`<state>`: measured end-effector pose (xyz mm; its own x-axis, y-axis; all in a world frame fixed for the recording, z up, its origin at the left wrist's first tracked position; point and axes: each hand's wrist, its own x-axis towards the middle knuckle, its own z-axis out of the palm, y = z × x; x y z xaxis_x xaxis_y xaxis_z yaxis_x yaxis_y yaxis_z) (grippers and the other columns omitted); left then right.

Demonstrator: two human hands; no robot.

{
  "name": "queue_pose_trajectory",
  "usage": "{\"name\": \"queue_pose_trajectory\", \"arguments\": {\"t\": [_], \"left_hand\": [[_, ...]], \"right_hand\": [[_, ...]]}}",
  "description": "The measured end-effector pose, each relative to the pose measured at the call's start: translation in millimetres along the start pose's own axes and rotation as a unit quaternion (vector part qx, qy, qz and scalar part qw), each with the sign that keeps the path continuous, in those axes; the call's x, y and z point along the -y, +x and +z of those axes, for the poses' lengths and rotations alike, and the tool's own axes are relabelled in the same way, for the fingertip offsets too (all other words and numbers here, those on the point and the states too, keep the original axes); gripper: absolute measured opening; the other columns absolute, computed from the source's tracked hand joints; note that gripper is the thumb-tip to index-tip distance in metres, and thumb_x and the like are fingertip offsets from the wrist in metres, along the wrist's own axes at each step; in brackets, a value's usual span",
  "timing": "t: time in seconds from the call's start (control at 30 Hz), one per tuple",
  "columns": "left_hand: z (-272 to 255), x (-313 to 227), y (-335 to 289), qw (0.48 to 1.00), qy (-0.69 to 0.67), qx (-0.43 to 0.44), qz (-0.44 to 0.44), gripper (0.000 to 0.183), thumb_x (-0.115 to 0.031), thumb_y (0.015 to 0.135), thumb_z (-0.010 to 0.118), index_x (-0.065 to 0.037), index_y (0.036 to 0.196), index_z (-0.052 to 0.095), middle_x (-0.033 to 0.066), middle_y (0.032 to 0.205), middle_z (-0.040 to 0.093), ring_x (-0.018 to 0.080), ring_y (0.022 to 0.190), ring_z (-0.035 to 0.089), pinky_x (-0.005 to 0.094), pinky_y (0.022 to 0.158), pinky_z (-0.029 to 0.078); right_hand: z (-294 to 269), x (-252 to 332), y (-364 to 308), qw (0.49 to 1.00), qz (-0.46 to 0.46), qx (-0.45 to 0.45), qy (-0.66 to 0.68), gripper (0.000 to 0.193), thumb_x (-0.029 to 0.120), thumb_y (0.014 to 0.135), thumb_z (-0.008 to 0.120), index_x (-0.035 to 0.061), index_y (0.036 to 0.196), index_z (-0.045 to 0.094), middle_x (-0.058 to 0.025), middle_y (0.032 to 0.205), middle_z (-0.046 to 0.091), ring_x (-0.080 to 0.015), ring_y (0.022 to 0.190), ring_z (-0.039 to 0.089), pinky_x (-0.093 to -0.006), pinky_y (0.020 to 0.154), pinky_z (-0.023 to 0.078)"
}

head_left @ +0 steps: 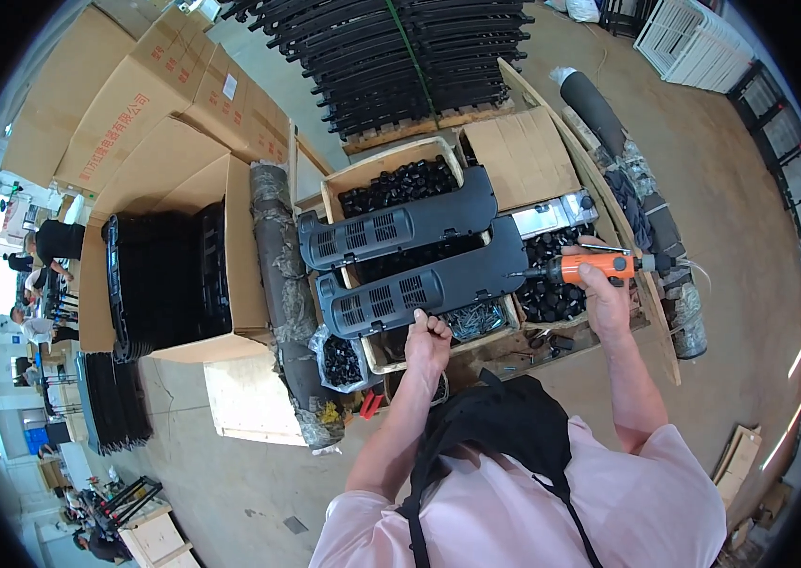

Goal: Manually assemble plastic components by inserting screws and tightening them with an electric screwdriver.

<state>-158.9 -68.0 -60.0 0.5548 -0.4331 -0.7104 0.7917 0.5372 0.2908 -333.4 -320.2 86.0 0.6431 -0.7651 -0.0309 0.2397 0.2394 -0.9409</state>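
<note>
My right hand (606, 297) is wrapped round an orange power screwdriver (593, 269) held level, its bit pointing left. The bit's tip is at the right end of the nearer black plastic cover (476, 276); whether it touches a screw is too small to tell. My left hand (427, 345) grips the near edge of that same cover, thumb on top. A second, similar black cover (429, 214) with vent slots lies just beyond it. Both covers rest across wooden bins, hiding part of what lies below.
Small black parts (410, 180) fill a wooden bin behind the covers. Screws (476, 322) lie in a near bin, beside a plastic bag of black parts (341, 362). A large carton (247, 237) with black panels stands left, past a grey roll (273, 227). Wooden boards (642, 303) edge the right side.
</note>
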Motion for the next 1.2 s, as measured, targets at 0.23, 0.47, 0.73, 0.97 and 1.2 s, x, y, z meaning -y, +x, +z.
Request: {"name": "queue_pose_trajectory", "arguments": {"t": [0.23,0.47,0.73,0.97,1.2], "left_hand": [[-14,-4,-8,0.999,0.022,-0.013,-0.021,0.025,-0.034,0.111,0.052,-0.015,0.097,0.042,-0.0012,0.077,0.043,0.0138,0.068,0.038,0.0304,0.063,0.037],[-4,11,-13,0.982,0.134,0.024,-0.132,0.026,-0.032,0.105,0.065,-0.014,0.088,0.055,-0.0027,0.073,0.047,0.0123,0.065,0.044,0.0295,0.058,0.037],[23,40,-1,0.955,0.238,0.017,-0.176,0.027,-0.027,0.104,0.066,-0.012,0.086,0.052,-0.0025,0.071,0.044,0.0114,0.059,0.040,0.0296,0.053,0.035],[29,51,-1,0.950,0.289,-0.045,-0.111,0.028,-0.025,0.104,0.065,-0.009,0.086,0.051,0.0000,0.071,0.048,0.0116,0.053,0.042,0.0304,0.047,0.033],[29,59,2,0.944,0.316,-0.069,-0.062,0.029,-0.028,0.103,0.066,-0.006,0.092,0.050,0.0038,0.074,0.050,0.0143,0.051,0.046,0.0332,0.043,0.032]], "right_hand": [[14,-12,-10,0.992,0.029,0.054,-0.110,0.051,0.007,0.087,0.073,-0.0036,0.134,0.057,-0.0182,0.120,0.071,-0.0234,0.112,0.068,-0.0397,0.103,0.053],[25,-29,-21,0.976,0.026,0.121,-0.178,0.049,0.000,0.088,0.073,-0.0027,0.133,0.057,-0.0161,0.120,0.071,-0.0204,0.114,0.067,-0.0364,0.103,0.054],[31,-40,-27,0.966,0.020,0.136,-0.219,0.049,0.000,0.088,0.074,-0.0021,0.134,0.056,-0.0154,0.123,0.070,-0.0197,0.116,0.066,-0.0356,0.103,0.054],[39,-45,-27,0.956,0.016,0.152,-0.249,0.052,0.000,0.088,0.075,-0.0009,0.136,0.055,-0.0144,0.125,0.069,-0.0181,0.116,0.066,-0.0335,0.102,0.054],[55,-43,-24,0.933,0.001,0.190,-0.306,0.046,0.003,0.085,0.077,0.0011,0.129,0.062,-0.0115,0.115,0.073,-0.0158,0.106,0.070,-0.0306,0.095,0.056]]}}
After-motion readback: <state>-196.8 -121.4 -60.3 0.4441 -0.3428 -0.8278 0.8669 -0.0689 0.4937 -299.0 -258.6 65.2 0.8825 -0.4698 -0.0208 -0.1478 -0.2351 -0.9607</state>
